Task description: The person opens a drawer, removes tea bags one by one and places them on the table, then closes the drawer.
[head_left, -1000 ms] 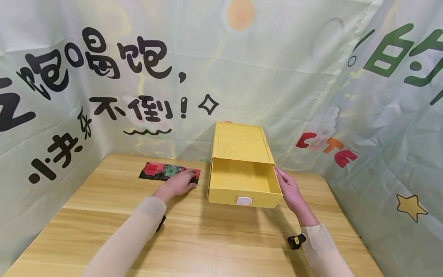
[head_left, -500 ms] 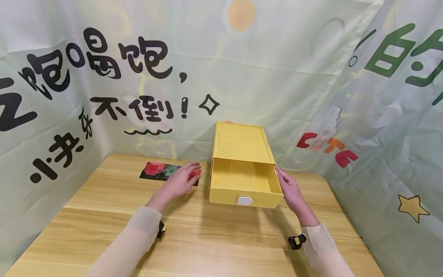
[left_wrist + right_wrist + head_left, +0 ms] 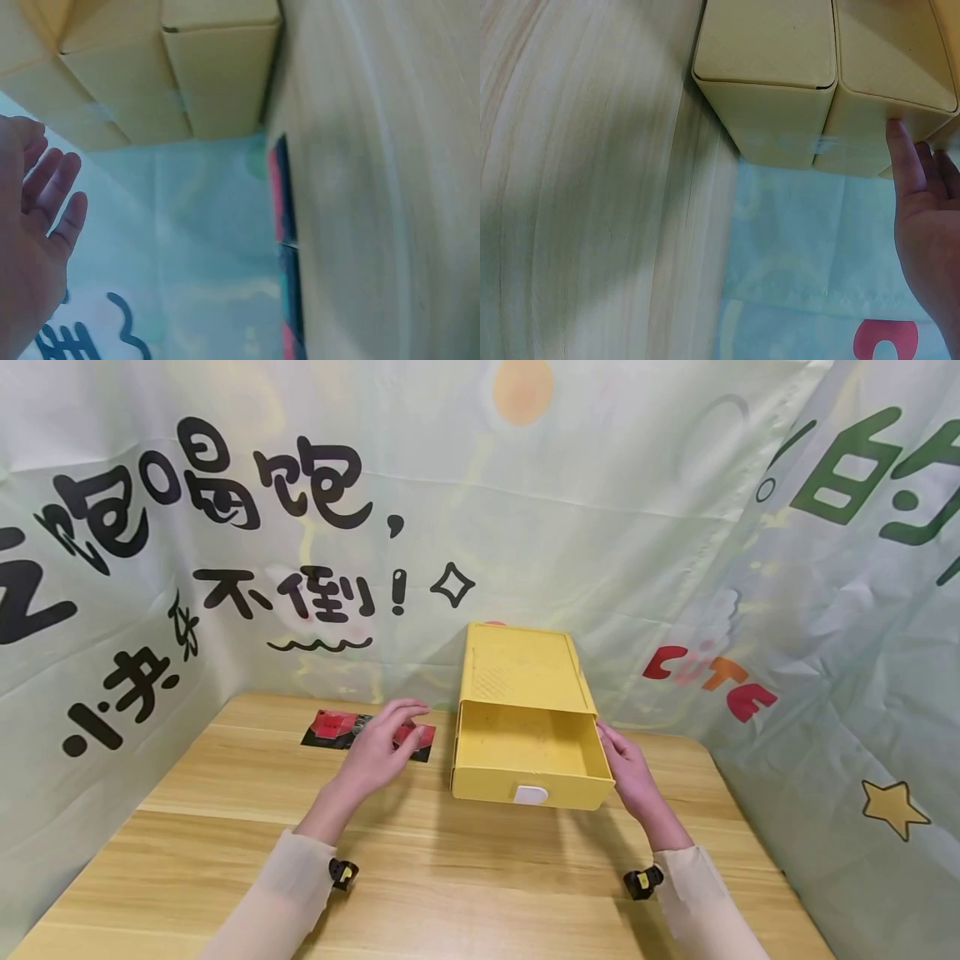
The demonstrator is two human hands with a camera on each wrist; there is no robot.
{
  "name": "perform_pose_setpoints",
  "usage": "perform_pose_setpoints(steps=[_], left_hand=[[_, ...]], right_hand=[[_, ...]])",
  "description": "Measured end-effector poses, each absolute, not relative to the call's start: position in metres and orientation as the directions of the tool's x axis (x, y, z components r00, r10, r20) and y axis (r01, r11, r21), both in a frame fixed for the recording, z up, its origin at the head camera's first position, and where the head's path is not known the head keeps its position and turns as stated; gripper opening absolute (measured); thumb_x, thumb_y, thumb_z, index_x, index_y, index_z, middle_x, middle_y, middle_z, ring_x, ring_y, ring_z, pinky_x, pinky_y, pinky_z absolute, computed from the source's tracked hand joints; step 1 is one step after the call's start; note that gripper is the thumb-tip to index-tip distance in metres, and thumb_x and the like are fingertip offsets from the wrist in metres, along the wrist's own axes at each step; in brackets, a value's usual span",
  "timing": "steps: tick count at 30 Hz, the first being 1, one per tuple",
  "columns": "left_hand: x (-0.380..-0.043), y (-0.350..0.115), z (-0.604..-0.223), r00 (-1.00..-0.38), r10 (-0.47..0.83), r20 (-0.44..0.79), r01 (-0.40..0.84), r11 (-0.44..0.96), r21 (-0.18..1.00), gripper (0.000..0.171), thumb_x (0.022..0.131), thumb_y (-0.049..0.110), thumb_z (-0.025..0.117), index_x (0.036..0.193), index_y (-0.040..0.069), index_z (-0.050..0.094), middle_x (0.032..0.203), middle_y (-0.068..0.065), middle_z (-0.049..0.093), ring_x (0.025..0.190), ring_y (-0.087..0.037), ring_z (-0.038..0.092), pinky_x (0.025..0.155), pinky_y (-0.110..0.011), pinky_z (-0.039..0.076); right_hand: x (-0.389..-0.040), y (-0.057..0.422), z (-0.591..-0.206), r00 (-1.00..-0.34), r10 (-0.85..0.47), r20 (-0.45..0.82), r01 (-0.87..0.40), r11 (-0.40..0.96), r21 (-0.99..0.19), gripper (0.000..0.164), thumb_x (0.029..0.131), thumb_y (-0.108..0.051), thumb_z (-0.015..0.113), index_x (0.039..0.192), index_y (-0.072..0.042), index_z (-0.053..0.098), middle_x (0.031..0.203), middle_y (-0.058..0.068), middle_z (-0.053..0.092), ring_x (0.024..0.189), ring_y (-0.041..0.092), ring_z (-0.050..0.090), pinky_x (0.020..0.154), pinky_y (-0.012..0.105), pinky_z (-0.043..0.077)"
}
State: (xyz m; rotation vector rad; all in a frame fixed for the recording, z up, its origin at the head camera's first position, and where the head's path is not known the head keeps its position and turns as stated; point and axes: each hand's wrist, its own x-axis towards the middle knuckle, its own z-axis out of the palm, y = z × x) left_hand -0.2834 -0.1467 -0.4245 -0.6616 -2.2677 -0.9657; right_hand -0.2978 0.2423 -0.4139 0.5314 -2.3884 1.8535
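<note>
Touching a yellow drawer unit (image 3: 521,668), right hand (image 3: 633,779) straight-fingered, left hand (image 3: 372,755) loosely spread, near a printed strip (image 3: 330,727)

Has the left hand (image 3: 375,756) near a red and black sheet (image 3: 328,728). With the right hand (image 3: 628,774), touches a yellow box (image 3: 525,667) with an open drawer (image 3: 487,783).

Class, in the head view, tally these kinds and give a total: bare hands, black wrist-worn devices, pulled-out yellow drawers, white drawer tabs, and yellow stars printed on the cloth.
Bare hands: 2 (left hand, right hand)
Black wrist-worn devices: 2
Pulled-out yellow drawer: 1
White drawer tab: 1
Yellow printed star: 1
Total: 7
</note>
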Motion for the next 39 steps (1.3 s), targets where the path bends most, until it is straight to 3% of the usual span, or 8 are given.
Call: perform_pose_setpoints(steps=[3, 9, 13, 18, 23, 39], left_hand=[[-0.277, -0.145, -0.418, -0.657, 0.21, 0.724, 0.679, 0.582, 0.447, 0.035, 0.087, 0.017, 0.059, 0.121, 0.023, 0.054, 0.122, 0.007, 0.05, 0.09, -0.007, 0.051, 0.072, -0.031, 0.049], [-0.264, -0.138, -0.402, -0.565, 0.218, 0.795, 0.754, 0.529, 0.391, 0.034, 0.088, 0.022, 0.057, 0.121, 0.019, 0.052, 0.116, 0.003, 0.053, 0.086, -0.007, 0.051, 0.067, -0.024, 0.049], [-0.254, -0.132, -0.392, -0.479, 0.23, 0.847, 0.809, 0.49, 0.324, 0.031, 0.085, 0.014, 0.059, 0.116, 0.01, 0.054, 0.113, -0.001, 0.055, 0.085, -0.009, 0.052, 0.071, -0.021, 0.047], [-0.242, -0.122, -0.381, -0.347, 0.256, 0.902, 0.862, 0.467, 0.199, 0.031, 0.081, 0.009, 0.059, 0.111, 0.003, 0.056, 0.108, -0.007, 0.058, 0.095, -0.016, 0.053, 0.084, -0.026, 0.046], [-0.23, -0.111, -0.37, -0.211, 0.298, 0.931, 0.894, 0.445, 0.06, 0.032, 0.078, 0.007, 0.06, 0.109, -0.001, 0.057, 0.104, -0.011, 0.06, 0.096, -0.019, 0.054, 0.082, -0.032, 0.049], [-0.208, -0.082, -0.352, 0.075, 0.504, 0.86, 0.845, 0.425, -0.323, 0.034, 0.069, 0.013, 0.071, 0.103, 0.008, 0.065, 0.1, -0.003, 0.064, 0.091, -0.016, 0.056, 0.069, -0.026, 0.05]], right_hand=[[-0.298, 0.242, -0.413, -0.939, -0.223, 0.261, -0.309, 0.218, -0.926, 0.053, 0.096, -0.033, 0.039, 0.137, 0.0, 0.033, 0.146, 0.015, 0.024, 0.127, 0.02, 0.026, 0.086, 0.012, 0.039], [-0.298, 0.243, -0.414, -0.937, -0.227, 0.265, -0.314, 0.22, -0.924, 0.054, 0.096, -0.035, 0.039, 0.137, 0.0, 0.032, 0.146, 0.016, 0.024, 0.127, 0.021, 0.025, 0.087, 0.012, 0.038], [-0.298, 0.244, -0.414, -0.938, -0.227, 0.263, -0.313, 0.223, -0.923, 0.054, 0.096, -0.035, 0.04, 0.137, -0.001, 0.033, 0.146, 0.015, 0.024, 0.128, 0.021, 0.025, 0.087, 0.011, 0.037], [-0.298, 0.243, -0.414, -0.94, -0.224, 0.257, -0.307, 0.227, -0.924, 0.052, 0.096, -0.033, 0.04, 0.137, -0.001, 0.034, 0.146, 0.013, 0.025, 0.128, 0.019, 0.025, 0.088, 0.011, 0.036], [-0.298, 0.243, -0.414, -0.94, -0.227, 0.255, -0.306, 0.224, -0.925, 0.051, 0.097, -0.032, 0.039, 0.136, -0.001, 0.034, 0.146, 0.013, 0.024, 0.128, 0.019, 0.024, 0.088, 0.011, 0.036], [-0.298, 0.243, -0.413, -0.943, -0.219, 0.25, -0.296, 0.214, -0.931, 0.053, 0.096, -0.034, 0.04, 0.137, -0.002, 0.033, 0.145, 0.013, 0.026, 0.124, 0.02, 0.032, 0.083, 0.014, 0.043]])
